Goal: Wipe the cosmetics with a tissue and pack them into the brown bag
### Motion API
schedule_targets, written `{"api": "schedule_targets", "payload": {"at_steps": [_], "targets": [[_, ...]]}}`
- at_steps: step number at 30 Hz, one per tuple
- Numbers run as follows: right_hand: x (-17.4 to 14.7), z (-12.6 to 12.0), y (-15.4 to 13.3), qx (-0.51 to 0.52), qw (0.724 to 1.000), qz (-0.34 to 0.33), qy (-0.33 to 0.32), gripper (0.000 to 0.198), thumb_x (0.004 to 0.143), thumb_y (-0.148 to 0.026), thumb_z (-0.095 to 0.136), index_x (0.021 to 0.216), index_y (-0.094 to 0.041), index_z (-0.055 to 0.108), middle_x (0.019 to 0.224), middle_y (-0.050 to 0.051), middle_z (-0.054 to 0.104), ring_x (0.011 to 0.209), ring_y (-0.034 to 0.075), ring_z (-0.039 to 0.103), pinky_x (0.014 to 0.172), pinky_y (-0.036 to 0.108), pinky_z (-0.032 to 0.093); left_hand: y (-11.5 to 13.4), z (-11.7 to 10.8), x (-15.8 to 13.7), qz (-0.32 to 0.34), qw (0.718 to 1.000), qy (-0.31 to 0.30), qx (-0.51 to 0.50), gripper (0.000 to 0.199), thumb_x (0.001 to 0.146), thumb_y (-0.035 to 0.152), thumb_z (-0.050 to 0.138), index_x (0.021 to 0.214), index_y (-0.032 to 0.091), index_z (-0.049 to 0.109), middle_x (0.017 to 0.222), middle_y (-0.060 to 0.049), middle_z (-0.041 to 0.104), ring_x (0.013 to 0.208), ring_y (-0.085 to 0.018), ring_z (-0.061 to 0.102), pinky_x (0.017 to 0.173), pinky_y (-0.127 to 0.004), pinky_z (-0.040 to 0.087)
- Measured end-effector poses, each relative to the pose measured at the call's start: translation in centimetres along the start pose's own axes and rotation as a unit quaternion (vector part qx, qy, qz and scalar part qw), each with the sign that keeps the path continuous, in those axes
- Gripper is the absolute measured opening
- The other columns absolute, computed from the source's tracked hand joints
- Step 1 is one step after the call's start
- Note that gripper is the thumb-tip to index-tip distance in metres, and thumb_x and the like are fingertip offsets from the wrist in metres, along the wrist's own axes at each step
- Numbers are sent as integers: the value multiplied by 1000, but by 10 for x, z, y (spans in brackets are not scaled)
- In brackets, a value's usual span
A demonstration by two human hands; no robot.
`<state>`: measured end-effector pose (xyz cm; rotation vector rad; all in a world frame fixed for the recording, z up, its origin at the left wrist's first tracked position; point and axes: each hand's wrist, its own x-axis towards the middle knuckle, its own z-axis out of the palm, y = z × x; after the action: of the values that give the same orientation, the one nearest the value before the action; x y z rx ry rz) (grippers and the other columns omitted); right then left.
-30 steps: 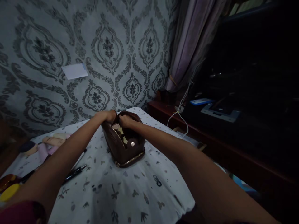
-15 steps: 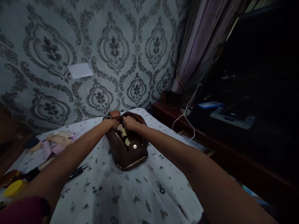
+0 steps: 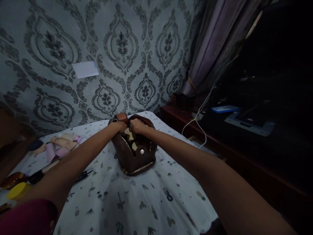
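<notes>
1. At the center of the frame, the left hand (image 3: 121,126) bends over the far left edge of an open brown bag (image 3: 132,164), fingertips hidden; whether they pinch anything cannot be told.

2. Just beside it, the right hand (image 3: 137,126) curls over the bag's mouth, fingers folded inward, their hold likewise hidden.

3. Below the hands, pale items (image 3: 134,146) show inside the bag, which stands upright on a patterned sheet (image 3: 132,209). The step looks like work at the bag's mouth, probably best done with one hand keeping the rim wide and the other free inside.

4. On the bag's near side, a snap button (image 3: 142,151) faces the camera above a strip of zipper (image 3: 140,170). Soft-looking walls may sag, so a light, steady outward pull should serve better than a tug; knuckles are safest clear of metal edges.

5. At lower left, tubes (image 3: 65,142), a yellow lid (image 3: 19,191) and a black pen (image 3: 84,175) lie near the left forearm (image 3: 83,153), best kept raised to avoid scattering them.
</notes>
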<state>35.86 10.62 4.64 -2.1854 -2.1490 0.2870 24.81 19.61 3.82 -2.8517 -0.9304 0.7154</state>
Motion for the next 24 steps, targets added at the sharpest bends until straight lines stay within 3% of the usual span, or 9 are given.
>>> {"api": "schedule_targets", "payload": {"at_steps": [7,12,15,20,24], "targets": [[-1,0,3,-1,1000,-8,6,33,87,-16,65,119,-9,68,124,24,68,115,33,67,91,33,55,13,-4,-7,-47,998,-37,15,31,92,35,66,116,15,65,120,-9,67,106,-23,66,92,-44,56],[-1,0,2,-2,1000,-3,-1,30,86,-14,66,115,-10,71,118,23,71,110,32,70,88,31,56,20,-3,-13,-58,998,10,-12,53,78,29,78,123,5,61,119,-17,70,108,-29,65,86,-29,53],[-2,-1,1,-4,1000,4,-1,27,89,-15,62,114,-11,71,117,22,72,107,31,71,86,30,56,24,-3,-16,-45,998,22,-33,49,76,22,76,121,5,64,118,-17,72,104,-28,67,82,-25,52],[-3,-1,1,-8,1000,7,4,28,92,-16,59,116,-10,71,118,22,71,109,30,70,87,30,55,23,4,-18,-43,997,52,-47,45,81,16,70,123,5,62,121,-18,70,107,-28,68,85,-26,53],[-3,0,0,-13,1000,3,11,31,92,-16,60,121,-9,69,121,24,70,113,31,69,92,30,54,20,11,-14,-52,995,63,-51,43,88,24,68,128,10,59,123,-15,68,108,-26,67,89,-34,55]]}}
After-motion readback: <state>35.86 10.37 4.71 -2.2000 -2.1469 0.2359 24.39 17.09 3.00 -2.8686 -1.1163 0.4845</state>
